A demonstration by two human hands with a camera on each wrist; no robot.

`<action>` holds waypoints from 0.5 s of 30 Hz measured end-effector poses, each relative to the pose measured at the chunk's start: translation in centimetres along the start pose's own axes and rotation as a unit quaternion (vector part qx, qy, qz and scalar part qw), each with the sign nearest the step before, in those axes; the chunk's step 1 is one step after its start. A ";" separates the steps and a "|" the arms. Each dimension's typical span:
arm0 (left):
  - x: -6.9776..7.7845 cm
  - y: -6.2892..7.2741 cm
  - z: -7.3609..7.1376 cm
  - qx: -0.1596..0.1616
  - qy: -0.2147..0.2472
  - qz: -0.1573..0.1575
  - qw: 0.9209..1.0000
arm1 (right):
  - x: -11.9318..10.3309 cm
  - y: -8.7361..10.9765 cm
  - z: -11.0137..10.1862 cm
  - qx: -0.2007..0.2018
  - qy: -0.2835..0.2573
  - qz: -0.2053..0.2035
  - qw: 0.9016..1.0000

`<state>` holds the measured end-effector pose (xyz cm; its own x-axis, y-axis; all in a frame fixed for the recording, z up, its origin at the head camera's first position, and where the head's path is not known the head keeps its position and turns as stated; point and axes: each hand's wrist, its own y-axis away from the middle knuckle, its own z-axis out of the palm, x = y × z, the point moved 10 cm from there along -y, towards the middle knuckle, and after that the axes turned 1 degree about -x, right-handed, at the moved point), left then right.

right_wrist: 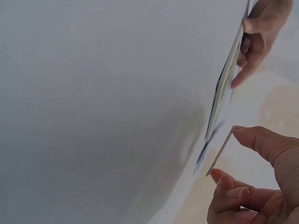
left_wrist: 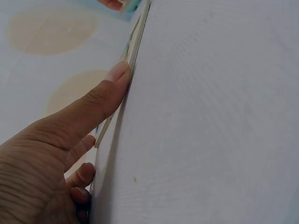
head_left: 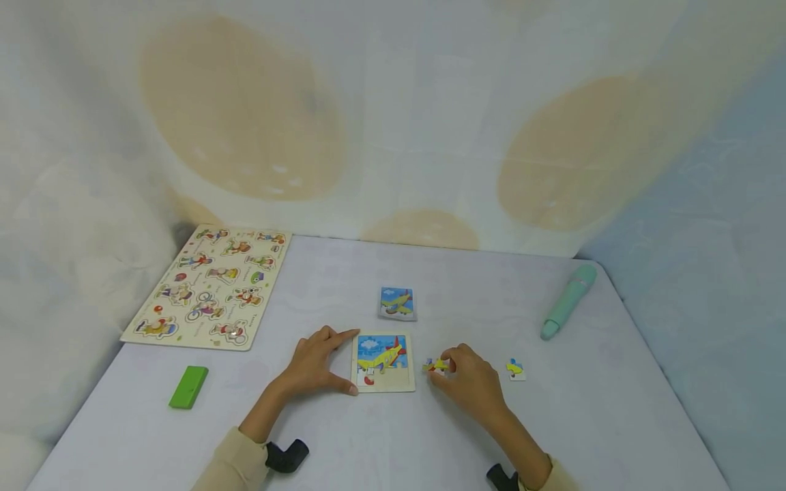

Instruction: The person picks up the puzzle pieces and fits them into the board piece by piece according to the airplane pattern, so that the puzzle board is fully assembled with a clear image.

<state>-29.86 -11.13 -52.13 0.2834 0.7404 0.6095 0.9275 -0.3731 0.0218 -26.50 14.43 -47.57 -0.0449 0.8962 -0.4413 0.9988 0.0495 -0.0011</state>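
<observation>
A square wooden jigsaw board [head_left: 383,391] with a yellow airplane picture lies in front of me, its lower left part unfilled. At its left corners rests my left hand [head_left: 314,366], index finger and thumb stretched apart along that side; in the left wrist view the thumb [left_wrist: 98,99] lies on the board's edge. Just right of the board, my right hand [head_left: 473,382] pinches a jigsaw piece [head_left: 437,366] between thumb and fingers. The right wrist view shows this thin piece [right_wrist: 220,151] edge-on, lifted off the table. Another jigsaw piece [head_left: 516,369] lies farther right.
Beyond the board sits a small square with a matching airplane picture [head_left: 397,303]. A large peg puzzle board [head_left: 209,286] lies at the back left, a green block [head_left: 188,387] nearer on the left. A mint-green pen-shaped device [head_left: 568,302] lies at the back right.
</observation>
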 end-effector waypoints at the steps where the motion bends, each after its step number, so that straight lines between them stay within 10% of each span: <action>1: 0.0 0.0 0.0 0.001 0.001 0.000 1.000 | -0.5 0.0 0.2 -0.001 0.003 -0.005 1.000; 15: 0.0 0.0 0.0 0.006 -0.004 0.002 1.000 | -7.2 -0.2 3.8 -0.031 0.034 -0.096 0.994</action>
<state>-29.85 -11.13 -52.07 0.2884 0.7437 0.6031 0.9295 -0.3687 0.0101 -26.34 6.30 -47.84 -0.2387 0.8955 -0.3758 0.9684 0.2481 -0.0238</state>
